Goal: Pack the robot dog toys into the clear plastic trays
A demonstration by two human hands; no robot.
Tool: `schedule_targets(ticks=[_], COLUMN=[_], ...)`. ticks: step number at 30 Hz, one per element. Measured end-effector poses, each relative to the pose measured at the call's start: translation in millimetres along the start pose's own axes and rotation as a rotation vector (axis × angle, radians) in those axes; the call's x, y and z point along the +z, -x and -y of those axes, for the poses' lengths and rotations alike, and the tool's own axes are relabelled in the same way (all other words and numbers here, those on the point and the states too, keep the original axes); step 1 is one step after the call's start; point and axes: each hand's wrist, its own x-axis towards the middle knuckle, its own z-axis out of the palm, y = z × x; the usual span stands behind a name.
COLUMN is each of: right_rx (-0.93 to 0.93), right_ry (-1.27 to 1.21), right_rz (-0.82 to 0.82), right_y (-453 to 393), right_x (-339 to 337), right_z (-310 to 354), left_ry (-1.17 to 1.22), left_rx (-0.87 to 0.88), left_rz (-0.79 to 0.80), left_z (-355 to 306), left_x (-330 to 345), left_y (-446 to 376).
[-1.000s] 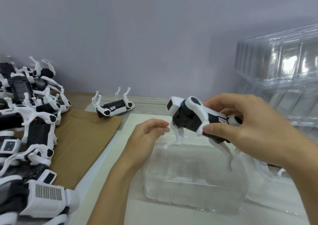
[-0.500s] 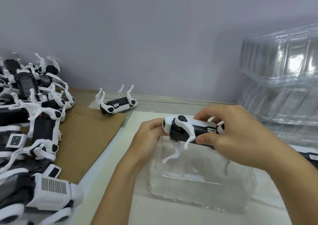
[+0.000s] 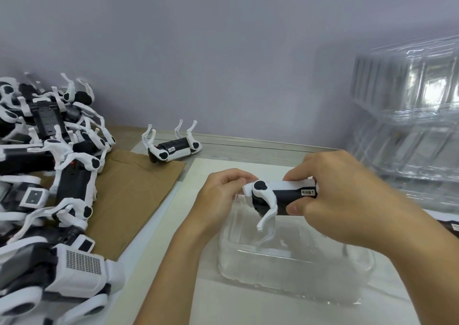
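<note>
While both hands grip it, the toy (image 3: 280, 195) hangs level above the open tray (image 3: 295, 272), back up, with its near front leg bent down toward the tray's cavity and not clearly touching the plastic. The right hand (image 3: 347, 200) is clamped on the toy's rear half: fingers curl over the white back and the thumb (image 3: 296, 206) presses the black flank just below a small white label. The left hand (image 3: 221, 195) is closed on the toy's front end, fingertips against the white head block; how firmly it pinches cannot be told. A round black hip joint shows on the near shoulder between the two hands.

The tray sits on a pale mat (image 3: 159, 262), directly below the hands; its walls are clear and its inside shows only reflections. Left of the mat lies a brown card sheet (image 3: 129, 195), and on and beyond it a heap (image 3: 49, 175) of more black-and-white dogs, tangled, many with legs in the air. One spare dog (image 3: 173, 148) lies apart on its back at the far edge of the bench (image 3: 248, 150), legs up, near the card's far corner. At right, a stack (image 3: 407, 115) of clear trays rises against the grey wall (image 3: 223, 51), well apart from the tray in use.
</note>
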Motion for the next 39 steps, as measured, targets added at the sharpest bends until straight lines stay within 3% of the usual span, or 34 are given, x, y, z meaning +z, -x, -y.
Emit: schedule_targets(ticks=[13,33,39], right_rx=[0.014,-0.049,-0.083], right_ry=[0.023,-0.280,-0.240], right_rz=[0.014,0.025,0.048], right_y=[0.8,-15.4,-17.9], right_x=[1.3,21.3,23.4], right_z=[7.8,-21.5,-29.1], left_ry=[0.036,0.021,0.044], left_rx=[0.002,-0.010,-0.007], left_rz=[0.004,-0.029,-0.039], left_z=[0.8,4.6,5.6], left_x=[1.4,0.7,4.6], left_y=[-0.9,-3.0,-4.2])
